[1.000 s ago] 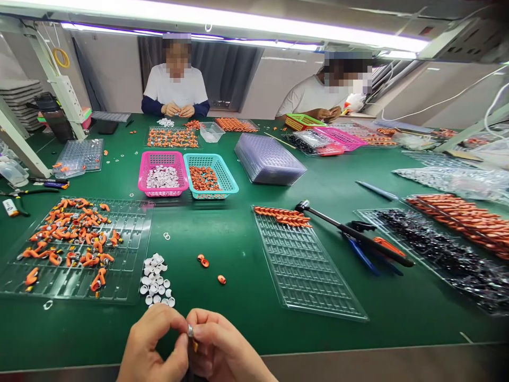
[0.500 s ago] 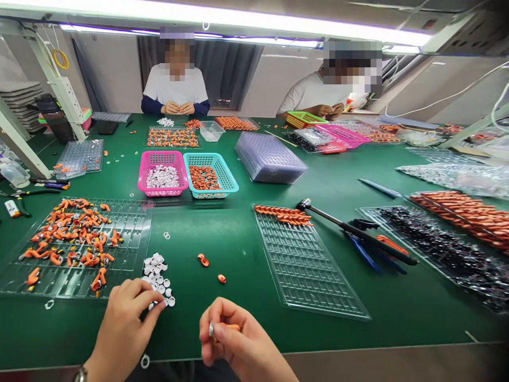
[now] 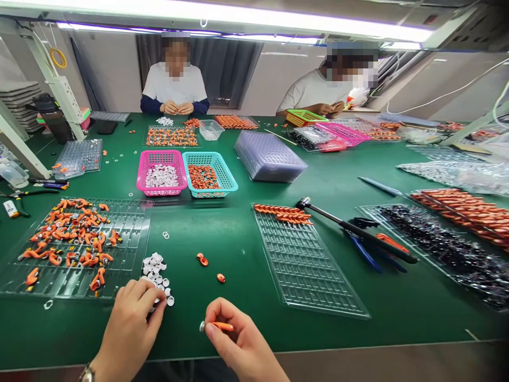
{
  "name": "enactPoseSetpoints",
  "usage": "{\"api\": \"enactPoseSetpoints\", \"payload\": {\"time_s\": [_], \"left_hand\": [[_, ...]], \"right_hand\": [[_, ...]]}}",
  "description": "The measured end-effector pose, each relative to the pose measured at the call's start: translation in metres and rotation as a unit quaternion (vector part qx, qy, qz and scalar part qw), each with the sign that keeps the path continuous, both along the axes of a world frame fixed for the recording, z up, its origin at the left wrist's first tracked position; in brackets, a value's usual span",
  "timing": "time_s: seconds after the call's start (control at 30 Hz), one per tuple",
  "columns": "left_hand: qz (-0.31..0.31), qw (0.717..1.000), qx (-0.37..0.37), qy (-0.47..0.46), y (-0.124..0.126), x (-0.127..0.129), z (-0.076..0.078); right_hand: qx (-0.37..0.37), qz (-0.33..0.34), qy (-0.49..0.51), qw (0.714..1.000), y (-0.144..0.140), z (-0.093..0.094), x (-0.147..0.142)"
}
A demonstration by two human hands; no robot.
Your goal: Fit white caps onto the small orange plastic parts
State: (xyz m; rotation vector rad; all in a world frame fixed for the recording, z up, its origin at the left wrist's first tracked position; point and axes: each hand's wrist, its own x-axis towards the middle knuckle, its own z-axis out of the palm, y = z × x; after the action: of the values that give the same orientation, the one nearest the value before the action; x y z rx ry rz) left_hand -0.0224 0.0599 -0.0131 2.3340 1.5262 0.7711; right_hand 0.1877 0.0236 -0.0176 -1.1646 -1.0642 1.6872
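While the left hand (image 3: 131, 318) rests its fingertips on a heap of white caps (image 3: 157, 273), the right hand (image 3: 238, 342) pinches a small orange piece (image 3: 217, 326).

That piece lies almost level across the right fingertips, its long axis running left to right, its silvery end pointing toward the left hand. Whether the left fingers grip a cap cannot be told. Beyond the left hand sits a clear tray (image 3: 131, 249) of orange parts; three loose orange bits (image 3: 220, 277) lie ahead on the green table (image 3: 238, 233).

- Small-parts assembly workshop: long green-topped workbench (image 3: 246, 233) under strip lighting.
- On the bench: clear plastic compartment trays (image 3: 310, 265), pink mesh basket (image 3: 161, 159), co-workers seated behind.
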Motion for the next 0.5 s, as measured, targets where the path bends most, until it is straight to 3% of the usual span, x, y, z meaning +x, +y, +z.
{"api": "enactPoseSetpoints", "payload": {"time_s": [0.1, 0.23, 0.4, 0.5], "left_hand": [[0.017, 0.99, -0.069, -0.125, -0.009, 0.005, 0.007], [-0.032, 0.954, -0.158, -0.253, -0.017, 0.014, 0.016], [-0.044, 0.926, -0.213, -0.307, -0.018, 0.019, 0.016], [-0.038, 0.922, -0.207, -0.324, -0.02, 0.019, 0.01]], "right_hand": [[0.027, -0.01, -0.039, 0.999, -0.001, 0.004, -0.004], [0.048, -0.041, -0.06, 0.996, -0.004, 0.008, -0.011], [0.096, -0.026, -0.092, 0.991, -0.004, 0.011, -0.01], [0.103, -0.013, -0.098, 0.99, -0.004, 0.01, -0.01]]}}
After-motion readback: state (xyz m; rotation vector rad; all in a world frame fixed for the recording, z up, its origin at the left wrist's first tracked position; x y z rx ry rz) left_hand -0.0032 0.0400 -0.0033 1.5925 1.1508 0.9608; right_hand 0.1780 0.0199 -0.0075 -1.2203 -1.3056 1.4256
